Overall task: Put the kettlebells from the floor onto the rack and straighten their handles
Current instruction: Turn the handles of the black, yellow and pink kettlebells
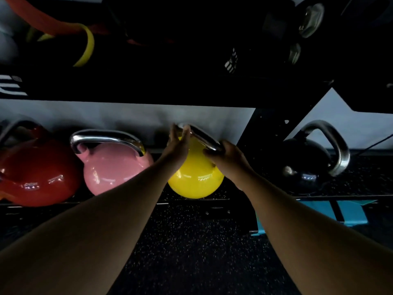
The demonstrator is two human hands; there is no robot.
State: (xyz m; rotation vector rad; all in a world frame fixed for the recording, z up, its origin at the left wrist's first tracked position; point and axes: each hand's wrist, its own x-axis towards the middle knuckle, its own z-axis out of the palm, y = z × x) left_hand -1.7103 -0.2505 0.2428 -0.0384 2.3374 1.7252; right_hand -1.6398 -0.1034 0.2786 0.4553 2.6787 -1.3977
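Note:
A yellow kettlebell (196,179) sits on the low rack shelf (119,202), its steel handle slanting from upper left down to the right. My left hand (177,145) presses flat against the handle's left end, fingers together and pointing up. My right hand (227,155) is closed around the handle's right end. Left of it stand a pink kettlebell (114,167) and a red kettlebell (36,175), both with handles running roughly side to side. A black kettlebell (308,165) stands to the right beyond the rack's slanted post, its handle turned toward the right.
A black upper shelf (170,81) hangs low over the kettlebells, with orange and yellow bands (85,43) above at the left. A black slanted rack post (274,133) separates yellow from black. Dark speckled rubber floor (191,252) lies below; a blue bracket (314,211) sits at the right.

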